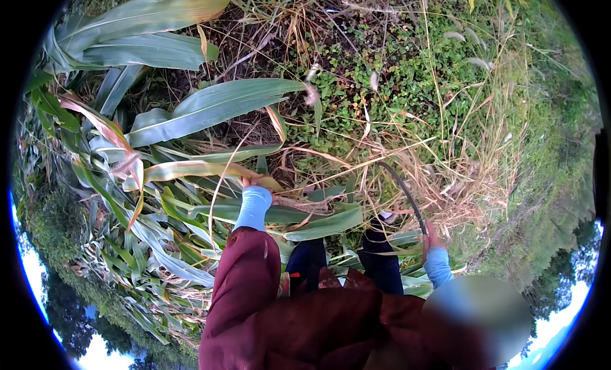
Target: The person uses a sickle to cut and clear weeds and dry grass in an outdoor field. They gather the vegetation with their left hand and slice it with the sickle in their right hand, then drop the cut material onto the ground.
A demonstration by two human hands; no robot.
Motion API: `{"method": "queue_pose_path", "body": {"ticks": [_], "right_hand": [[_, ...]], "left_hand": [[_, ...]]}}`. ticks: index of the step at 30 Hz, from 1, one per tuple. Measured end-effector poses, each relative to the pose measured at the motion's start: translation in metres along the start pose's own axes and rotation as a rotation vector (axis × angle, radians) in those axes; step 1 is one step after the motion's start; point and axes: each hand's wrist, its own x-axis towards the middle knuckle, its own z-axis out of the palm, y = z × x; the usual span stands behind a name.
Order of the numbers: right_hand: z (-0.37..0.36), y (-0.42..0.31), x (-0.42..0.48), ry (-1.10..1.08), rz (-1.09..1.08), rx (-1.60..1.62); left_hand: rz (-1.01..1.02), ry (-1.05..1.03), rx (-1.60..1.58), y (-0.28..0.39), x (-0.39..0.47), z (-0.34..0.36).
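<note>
My right hand (433, 237) is closed around the handle of a sickle, out to the right of my legs. The sickle's thin dark curved blade (405, 189) arcs up and to the left over dry grass. My left hand (249, 181) grips a maize plant, mostly hidden by a yellowing maize leaf (195, 169) and my light-blue cuff. From that spot, green maize leaves (329, 225) spread rightward in front of my legs. Larger maize leaves (215, 105) reach across above my left hand.
Several leaning maize plants (148, 246) fill the left side. Low leafy weeds (343, 79) cover the ground ahead. Dry straw-like grass (472, 193) lies tangled to the right, with tall grass stems (439, 93) beyond. My dark-trousered legs (379, 260) stand among the leaves.
</note>
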Motion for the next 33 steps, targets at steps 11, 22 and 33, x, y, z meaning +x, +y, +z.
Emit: {"method": "queue_pose_path", "body": {"ticks": [11,22,33], "right_hand": [[-0.039,-0.063,0.142,-0.285,0.005,-0.606],[0.006,-0.089,0.167,-0.185,0.028,-0.586],[0.036,-0.070,0.159,-0.311,0.379,-0.287]], "left_hand": [[-0.205,-0.356,-0.079,-0.115,-0.191,0.270],[0.061,-0.282,-0.107,-0.105,-0.225,0.207],[0.229,0.198,-0.951,-0.042,-0.163,-0.027]]}}
